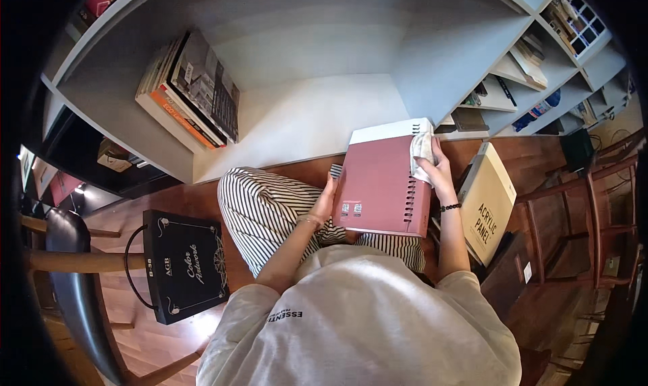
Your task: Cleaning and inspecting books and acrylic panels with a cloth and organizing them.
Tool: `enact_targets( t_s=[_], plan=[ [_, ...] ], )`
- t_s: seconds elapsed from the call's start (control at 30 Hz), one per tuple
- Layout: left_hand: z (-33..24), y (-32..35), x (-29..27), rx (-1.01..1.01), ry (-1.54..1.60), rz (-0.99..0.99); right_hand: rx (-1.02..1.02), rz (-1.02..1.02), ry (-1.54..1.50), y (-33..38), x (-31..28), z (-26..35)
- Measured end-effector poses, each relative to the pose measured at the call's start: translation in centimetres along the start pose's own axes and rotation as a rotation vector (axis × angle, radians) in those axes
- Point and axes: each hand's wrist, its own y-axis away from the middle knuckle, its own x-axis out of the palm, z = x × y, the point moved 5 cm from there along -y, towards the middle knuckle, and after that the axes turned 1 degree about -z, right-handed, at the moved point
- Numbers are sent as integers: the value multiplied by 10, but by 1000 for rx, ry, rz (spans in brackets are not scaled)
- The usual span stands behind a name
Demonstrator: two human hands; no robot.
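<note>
A thick spiral-bound pad (pixel 378 176) with a pink cover and a white top band is held up in front of my striped trousers. Along its left edge, my left hand (pixel 325 200) grips it, the thumb at the side and the other fingers mostly hidden. My right hand (pixel 440 173) is closed on a white cloth (pixel 421 155) and presses it to the pad's right edge, over the upper part of the black spiral binding.
Ahead is a grey shelf compartment (pixel 317 106) with several upright books (pixel 196 92) at its left. A black flat case (pixel 185 266) lies on the floor left. Right of me leans a beige pad (pixel 489 207). A black-seated chair (pixel 71 271) and a wooden chair (pixel 594 217) flank me.
</note>
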Motion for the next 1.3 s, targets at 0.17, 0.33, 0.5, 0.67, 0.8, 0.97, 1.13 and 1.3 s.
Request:
enact_targets(
  t_s=[0.17,0.33,0.5,0.67,0.8,0.97,1.13,1.3],
  plan=[
    [-10,10,-9,-95,168,76,87,-139,-28,33,-29,-20],
    [-11,14,-13,-126,175,-18,50,-216,-97,37,-46,31],
    [-6,10,-20,-96,133,-142,-231,-117,219,35,-5,92],
    [1,6,-27,-24,136,-190,-250,129,694,28,50,44],
    [-5,7,-20,-80,146,-245,-236,233,1349,17,82,36],
    [-2,5,-30,-35,224,-200,-273,205,1447,-10,103,4],
    [1,4,-32,-37,208,-268,-443,388,1436,31,131,3],
    [-2,7,-24,-110,231,-256,-524,604,1336,96,160,26]
  ],
)
